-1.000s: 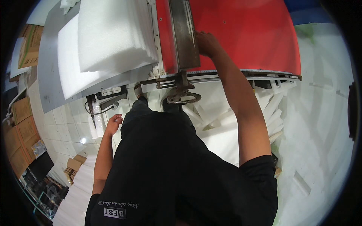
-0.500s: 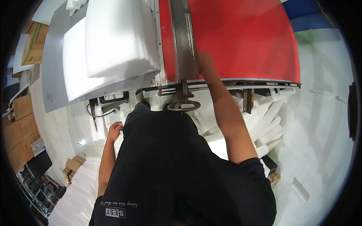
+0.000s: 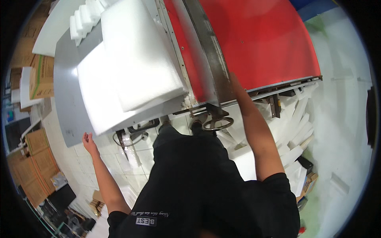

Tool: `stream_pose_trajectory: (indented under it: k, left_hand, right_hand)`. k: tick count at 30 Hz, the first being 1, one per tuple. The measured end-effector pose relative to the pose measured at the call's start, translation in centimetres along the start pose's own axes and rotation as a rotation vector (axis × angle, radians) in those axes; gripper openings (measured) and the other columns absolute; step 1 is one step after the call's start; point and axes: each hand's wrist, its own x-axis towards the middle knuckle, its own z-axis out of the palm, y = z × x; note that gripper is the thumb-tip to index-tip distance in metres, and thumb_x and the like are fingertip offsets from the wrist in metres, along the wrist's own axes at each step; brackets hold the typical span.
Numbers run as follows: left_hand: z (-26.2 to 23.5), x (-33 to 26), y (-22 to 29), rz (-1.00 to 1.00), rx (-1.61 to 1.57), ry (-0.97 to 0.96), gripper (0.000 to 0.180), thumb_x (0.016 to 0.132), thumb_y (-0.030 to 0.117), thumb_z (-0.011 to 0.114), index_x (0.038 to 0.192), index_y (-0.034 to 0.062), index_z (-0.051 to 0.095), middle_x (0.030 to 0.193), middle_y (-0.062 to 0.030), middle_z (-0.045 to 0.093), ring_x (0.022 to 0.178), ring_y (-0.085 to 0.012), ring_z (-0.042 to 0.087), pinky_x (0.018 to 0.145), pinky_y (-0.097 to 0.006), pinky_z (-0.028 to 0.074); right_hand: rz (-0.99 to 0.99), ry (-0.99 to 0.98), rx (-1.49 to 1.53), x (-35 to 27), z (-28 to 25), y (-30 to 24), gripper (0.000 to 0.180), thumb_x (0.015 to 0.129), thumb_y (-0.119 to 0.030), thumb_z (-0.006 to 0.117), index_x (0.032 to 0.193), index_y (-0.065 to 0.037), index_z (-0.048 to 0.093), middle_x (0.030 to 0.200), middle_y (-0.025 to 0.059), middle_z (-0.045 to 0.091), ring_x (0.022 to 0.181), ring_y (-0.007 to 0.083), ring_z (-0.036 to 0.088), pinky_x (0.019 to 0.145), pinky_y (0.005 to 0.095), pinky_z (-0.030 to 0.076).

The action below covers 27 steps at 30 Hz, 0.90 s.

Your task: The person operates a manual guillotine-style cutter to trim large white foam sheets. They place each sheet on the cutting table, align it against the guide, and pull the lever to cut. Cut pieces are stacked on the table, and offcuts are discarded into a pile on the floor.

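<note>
My left hand (image 3: pixel 90 143) hangs in the air by the near left corner of the grey table (image 3: pixel 69 115). Its fingers are loosely bent and apart, with nothing in them. At the near end of a long dark metal beam (image 3: pixel 214 59), my right hand (image 3: pixel 235 84) is against the beam's right side, above the red tabletop (image 3: pixel 266 43). The fingers of that hand are hidden or blurred, so their grip does not show. Left of the beam, thick white foam sheets (image 3: pixel 139 55) lie stacked on the grey surface.
Below the beam's near end is a round metal handwheel (image 3: pixel 217 123). White foam offcuts (image 3: pixel 293 127) are heaped under the red side. More foam pieces (image 3: pixel 85 20) lie at the far left. Cardboard boxes (image 3: pixel 41 152) stand along the left.
My left hand has lifted and moved outward to the left, toward the grey table's corner. My right hand stays by the beam. The whole view has tilted and shifted.
</note>
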Motion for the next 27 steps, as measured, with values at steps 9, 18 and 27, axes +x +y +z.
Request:
stream_pose_trajectory:
  k: [9, 18, 27]
  left_hand:
    - [7.1, 18.3, 1.3, -0.399, -0.528, -0.841, 0.08, 0.091, 0.056, 0.055, 0.149, 0.0033, 0.042, 0.148, -0.0171, 0.05, 0.136, -0.0345, 0.046, 0.115, -0.048, 0.035]
    - [18.5, 14.1, 9.7, -0.435, -0.95, -0.85, 0.061, 0.09, 0.04, 0.04, 0.135, 0.0007, 0.054, 0.141, -0.0162, 0.055, 0.128, -0.0356, 0.054, 0.108, -0.05, 0.045]
    - [19.8, 8.5, 17.9, -0.149, -0.847, -0.947, 0.079, 0.103, 0.065, 0.02, 0.158, 0.009, 0.031, 0.159, -0.0156, 0.037, 0.143, -0.0364, 0.039, 0.117, -0.051, 0.036]
  right_hand:
    - [0.456, 0.694, 0.334, -17.7, -3.8, 3.6, 0.04, 0.092, -0.02, 0.07, 0.129, -0.007, 0.059, 0.091, 0.0054, 0.068, 0.079, 0.0139, 0.063, 0.071, 0.0298, 0.053]
    - [0.948, 0.898, 0.428, -37.2, 9.1, -5.6, 0.043, 0.088, -0.022, 0.074, 0.126, -0.006, 0.061, 0.087, 0.0065, 0.069, 0.074, 0.0144, 0.063, 0.067, 0.0304, 0.052]
    - [0.977, 0.764, 0.271, -37.0, 18.0, -8.2, 0.047, 0.085, -0.028, 0.074, 0.125, -0.006, 0.061, 0.085, 0.0118, 0.07, 0.078, 0.0249, 0.069, 0.075, 0.0369, 0.054]
